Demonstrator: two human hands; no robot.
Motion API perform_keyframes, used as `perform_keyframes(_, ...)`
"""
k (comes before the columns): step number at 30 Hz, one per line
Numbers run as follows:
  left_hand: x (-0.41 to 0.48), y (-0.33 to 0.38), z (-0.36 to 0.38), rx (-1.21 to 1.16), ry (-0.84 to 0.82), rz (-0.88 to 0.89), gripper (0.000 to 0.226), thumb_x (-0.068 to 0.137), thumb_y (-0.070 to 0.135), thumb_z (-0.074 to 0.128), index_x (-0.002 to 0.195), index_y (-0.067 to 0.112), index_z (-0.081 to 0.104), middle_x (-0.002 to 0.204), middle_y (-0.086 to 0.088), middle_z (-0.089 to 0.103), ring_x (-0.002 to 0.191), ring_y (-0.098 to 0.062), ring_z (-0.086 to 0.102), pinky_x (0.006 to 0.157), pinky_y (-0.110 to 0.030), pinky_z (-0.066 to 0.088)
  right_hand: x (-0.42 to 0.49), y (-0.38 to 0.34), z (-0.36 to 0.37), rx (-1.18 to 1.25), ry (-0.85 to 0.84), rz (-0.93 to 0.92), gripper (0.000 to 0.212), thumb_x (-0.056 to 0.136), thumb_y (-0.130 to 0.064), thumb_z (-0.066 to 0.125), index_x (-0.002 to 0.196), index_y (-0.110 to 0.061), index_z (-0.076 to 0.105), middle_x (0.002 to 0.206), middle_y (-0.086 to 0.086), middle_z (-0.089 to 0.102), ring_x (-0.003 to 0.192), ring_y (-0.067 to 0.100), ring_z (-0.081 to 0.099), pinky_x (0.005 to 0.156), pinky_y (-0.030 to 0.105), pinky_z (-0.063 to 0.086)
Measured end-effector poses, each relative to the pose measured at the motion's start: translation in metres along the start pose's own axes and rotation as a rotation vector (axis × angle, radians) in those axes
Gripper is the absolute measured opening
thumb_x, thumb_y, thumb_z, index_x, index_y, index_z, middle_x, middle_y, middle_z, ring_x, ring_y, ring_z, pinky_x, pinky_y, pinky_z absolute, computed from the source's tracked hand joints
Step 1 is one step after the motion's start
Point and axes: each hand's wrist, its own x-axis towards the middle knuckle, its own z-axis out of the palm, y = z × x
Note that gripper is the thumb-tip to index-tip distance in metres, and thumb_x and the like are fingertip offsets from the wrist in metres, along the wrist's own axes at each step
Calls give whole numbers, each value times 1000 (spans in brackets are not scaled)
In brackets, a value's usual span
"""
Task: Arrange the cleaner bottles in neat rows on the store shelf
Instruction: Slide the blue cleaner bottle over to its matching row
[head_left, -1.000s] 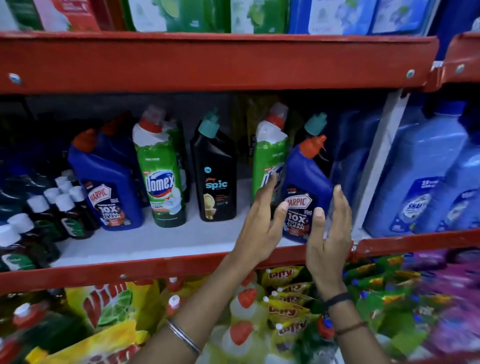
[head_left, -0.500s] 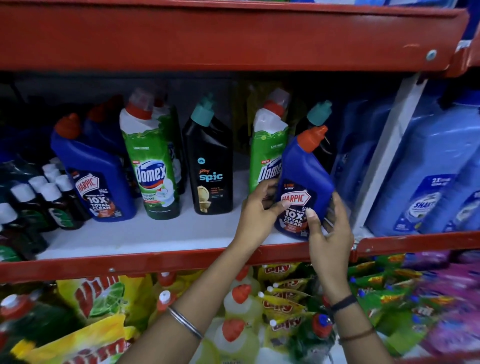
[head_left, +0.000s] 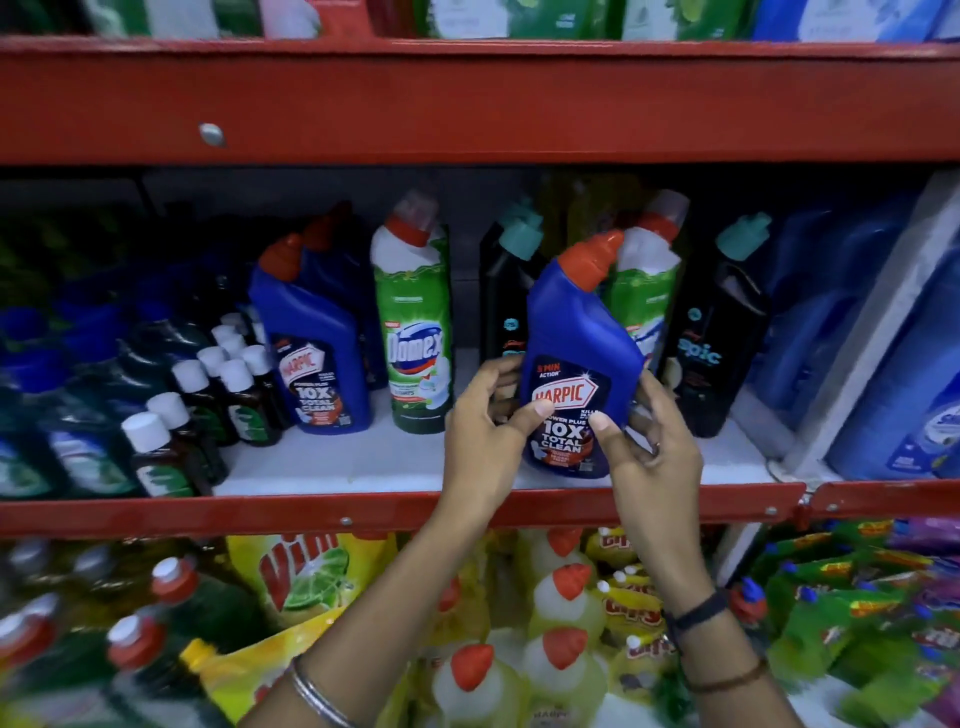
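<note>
A blue Harpic bottle (head_left: 576, 332) with an orange cap stands near the front of the white shelf (head_left: 363, 465). My left hand (head_left: 483, 426) grips its left side and my right hand (head_left: 649, 447) grips its right side, thumbs on the label. Behind it stand a black Spic bottle (head_left: 506, 296) and a green Domex bottle (head_left: 647, 291), partly hidden. To the left are another Domex bottle (head_left: 415, 332) and a second blue Harpic bottle (head_left: 311, 348) with more blue bottles behind. A further black Spic bottle (head_left: 719, 343) stands to the right.
Small dark bottles with white caps (head_left: 208, 384) crowd the shelf's left end. Large blue bottles (head_left: 893, 374) fill the bay on the right, past a white upright (head_left: 857, 338). A red shelf beam (head_left: 467, 104) hangs overhead. Yellow bottles and pouches (head_left: 566, 623) lie below.
Both hands have closed on the blue Harpic bottle and carried it leftwards, from in front of the right-hand Spic bottle to between the Domex and the other Spic bottle.
</note>
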Motion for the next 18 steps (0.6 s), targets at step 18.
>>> perform_keyframes(18, -12, -12, -170, 151, 336, 9, 41, 88, 4, 62, 123, 24, 55, 105, 24, 62, 97, 4, 63, 79, -15, 52, -42, -29, 173, 154, -269, 65, 53, 82, -4, 68, 132, -10, 52, 117, -4, 67, 103, 0, 64, 82, 10, 51)
